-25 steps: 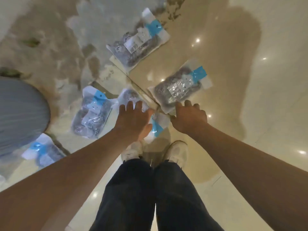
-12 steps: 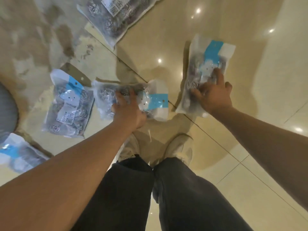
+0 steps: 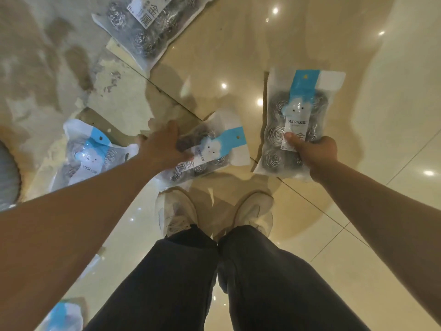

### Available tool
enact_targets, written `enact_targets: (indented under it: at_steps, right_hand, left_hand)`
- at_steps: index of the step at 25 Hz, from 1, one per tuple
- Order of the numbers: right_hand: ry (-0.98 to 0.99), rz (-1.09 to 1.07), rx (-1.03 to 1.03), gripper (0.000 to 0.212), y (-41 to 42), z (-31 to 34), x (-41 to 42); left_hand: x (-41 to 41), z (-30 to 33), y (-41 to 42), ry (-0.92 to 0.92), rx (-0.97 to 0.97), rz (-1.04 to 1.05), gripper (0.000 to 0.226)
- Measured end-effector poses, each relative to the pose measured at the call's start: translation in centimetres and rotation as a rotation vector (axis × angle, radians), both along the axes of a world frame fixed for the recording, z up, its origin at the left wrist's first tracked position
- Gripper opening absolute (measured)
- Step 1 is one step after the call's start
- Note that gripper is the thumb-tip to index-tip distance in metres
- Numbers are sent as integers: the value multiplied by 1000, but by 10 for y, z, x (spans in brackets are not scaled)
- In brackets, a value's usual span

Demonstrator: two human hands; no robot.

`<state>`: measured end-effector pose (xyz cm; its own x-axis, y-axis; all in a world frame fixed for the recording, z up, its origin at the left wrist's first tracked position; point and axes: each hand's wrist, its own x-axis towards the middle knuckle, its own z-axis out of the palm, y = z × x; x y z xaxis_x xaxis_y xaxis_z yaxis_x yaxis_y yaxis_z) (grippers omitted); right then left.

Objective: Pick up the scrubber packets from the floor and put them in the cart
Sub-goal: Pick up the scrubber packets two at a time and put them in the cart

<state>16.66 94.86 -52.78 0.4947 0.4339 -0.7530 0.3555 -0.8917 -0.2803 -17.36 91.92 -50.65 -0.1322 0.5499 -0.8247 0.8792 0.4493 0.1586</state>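
My right hand (image 3: 315, 152) grips a clear scrubber packet (image 3: 296, 111) with a blue header by its lower end and holds it off the floor. My left hand (image 3: 164, 144) is closed on a second packet (image 3: 212, 149), lifted in front of my shoes. A third packet (image 3: 88, 151) lies on the floor to the left. Another packet (image 3: 148, 27) lies on the floor at the top. A further packet (image 3: 62, 316) shows at the bottom left edge, partly hidden by my left arm. No cart is in view.
The floor is glossy beige tile (image 3: 238, 56) on the right and rough stained concrete (image 3: 35, 68) on the left. A grey ribbed round object (image 3: 7, 173) sits at the left edge. My white shoes (image 3: 179, 211) and dark trousers fill the lower middle.
Both hands closed on packets and raised them from the floor. The right hand's packet now hangs upright with its front label facing me, and the view has pulled up and back.
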Motion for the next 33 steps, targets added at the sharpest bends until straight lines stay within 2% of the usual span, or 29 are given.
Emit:
enact_targets:
  at_steps: [1,3,4,7,9,13,16,19,20,21,22,23,25,28,29,31,33]
  right_hand:
    - [31,-6,28,64,-4,7,0]
    - [61,22,56,84,-10,27,-2]
    - [52,48,60,91,-12,39,-5]
    - [127,95,61,96,-14,94,-11]
    - [199,107,78,100,-8,152,-18]
    - [342,118,142,71,26,294,-39]
    - [422,163,253,68,58,422,-54]
    - [468,203,401,16,78,544,-68]
    - [485,215,429,13,78,574,-70]
    - [486,221,443,21,75,613,-74]
    - [498,222,460,39,73,647,-77]
    - [523,219,473,56,69,676,-77]
    - [567,225,510,72,53,727,-74]
    - [582,176,584,66,14,786,-75]
    - [584,169,606,60,1,797,-73]
    - [600,152,641,55,-23,821,-74]
    - [603,154,656,64,-34,840,-79]
  left_hand:
    - [2,9,-5,-10,31,20,58]
    - [6,39,-14,-17,89,141,59]
    - [6,55,-16,-66,94,264,56]
    - [1,125,-10,-281,125,583,17]
    - [-1,188,2,-344,173,635,15]
    - [-4,327,35,-419,225,701,13]
    - [-2,444,56,-479,329,742,19]
    - [2,562,69,-542,416,818,16]
    - [2,590,70,-550,422,822,27]
    - [2,625,67,-519,444,831,40]
    - [-1,655,64,-499,484,855,44]
    - [-5,681,62,-508,538,880,42]
    - [-8,730,49,-534,619,899,41]
    - [-11,784,10,-576,665,868,67]
    - [-11,797,-1,-580,667,864,68]
    - [-10,829,-22,-573,693,857,56]
    - [-6,857,-35,-597,708,868,42]
